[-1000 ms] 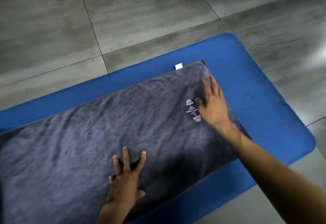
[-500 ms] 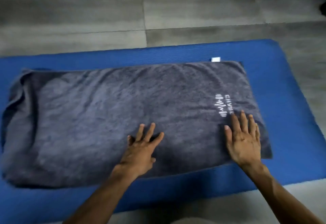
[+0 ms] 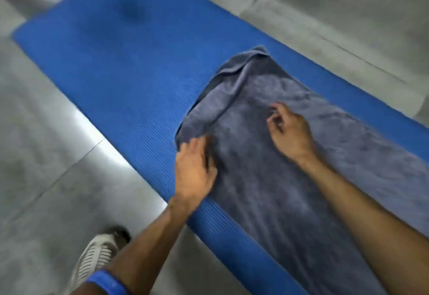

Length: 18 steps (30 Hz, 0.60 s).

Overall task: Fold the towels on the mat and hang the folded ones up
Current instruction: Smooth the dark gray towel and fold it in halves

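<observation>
Where half a second ago both hands lay flat, fingers spread, on the near edge of the spread grey towel (image 3: 290, 178), with the right hand beside the white printed logo, the view has now swung toward the towel's other end and both hands have travelled along the cloth to it. The left hand (image 3: 193, 169) rests at the near corner of that end, half on the towel's edge and half over the blue mat (image 3: 116, 62), its fingers loosely extended and holding nothing that I can make out, though motion blur softens them. The right hand (image 3: 290, 132) hovers over or lightly touches the towel's middle just short of the end, fingers bent, thumb and forefinger drawn toward each other as if about to pinch; whether any cloth is already caught between them I cannot tell. This end of the towel is rumpled, with a rolled ridge running from the far corner down toward the left hand. I judge that smoothing is finished and the next fold is being set up from this end, so nothing is ready to hang. The towel lies lengthwise on the mat, under and beyond both hands, its logo end out of view to the right. A white shoe (image 3: 99, 253) stands on the grey tiled floor (image 3: 46, 155) near the left forearm, which wears a blue wristband (image 3: 104, 283).
</observation>
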Motion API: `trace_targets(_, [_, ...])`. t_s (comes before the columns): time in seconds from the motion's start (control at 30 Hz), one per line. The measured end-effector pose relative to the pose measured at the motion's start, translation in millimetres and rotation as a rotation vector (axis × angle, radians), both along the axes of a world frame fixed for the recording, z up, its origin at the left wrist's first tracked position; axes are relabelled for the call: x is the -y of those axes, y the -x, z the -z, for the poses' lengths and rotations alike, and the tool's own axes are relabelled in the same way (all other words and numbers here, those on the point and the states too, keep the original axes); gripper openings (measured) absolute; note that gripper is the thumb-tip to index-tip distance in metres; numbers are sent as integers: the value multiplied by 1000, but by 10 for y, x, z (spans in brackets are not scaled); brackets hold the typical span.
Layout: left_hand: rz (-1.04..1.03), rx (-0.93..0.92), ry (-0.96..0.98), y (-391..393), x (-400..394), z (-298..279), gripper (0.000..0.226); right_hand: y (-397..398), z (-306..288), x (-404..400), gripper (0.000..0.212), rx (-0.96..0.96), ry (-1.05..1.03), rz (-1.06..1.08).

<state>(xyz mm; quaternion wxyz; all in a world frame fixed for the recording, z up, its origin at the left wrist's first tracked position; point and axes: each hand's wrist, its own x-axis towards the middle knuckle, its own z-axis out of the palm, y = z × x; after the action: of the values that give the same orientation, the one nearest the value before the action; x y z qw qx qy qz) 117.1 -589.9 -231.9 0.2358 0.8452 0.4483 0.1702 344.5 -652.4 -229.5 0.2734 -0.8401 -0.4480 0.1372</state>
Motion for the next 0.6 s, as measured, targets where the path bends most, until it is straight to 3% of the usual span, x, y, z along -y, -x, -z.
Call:
trace_targets(0.07, [-346, -5, 56, 20, -388, 26, 44, -94, -71, -514, 32, 23, -68, 23])
trace_targets(0.1, [-422, -52, 133, 13, -526, 47, 52, -152, -97, -754, 32, 19, -90, 43])
trace_targets(0.17, [-427, -153, 332, -36, -708, 114, 59, -289, -179, -1214, 39, 2, -109, 82])
trace_targets(0.23, [-397, -117, 384, -95, -754, 104, 40, -442, -248, -1547, 50, -13, -62, 125])
trace_targets(0.3, [-287, -78, 199, -114, -688, 34, 25, -592, -264, -1742, 57, -76, 47, 154])
trace_targets(0.37, [-91, -141, -73, -109, -485, -10, 28, -718, -243, -1835, 53, -163, 170, 147])
trace_targets(0.43, [23, -119, -107, -40, -291, 22, 27, -787, -203, -1870, 44, -234, 260, 149])
trace_targets(0.57, [-316, 289, 479, 90, -296, 89, 24, -804, -98, -1844, 20, -103, 315, 231])
trace_targets(0.6, [-397, 306, 533, 86, -332, 80, 21, -795, -78, -1847, 15, -90, 298, 248])
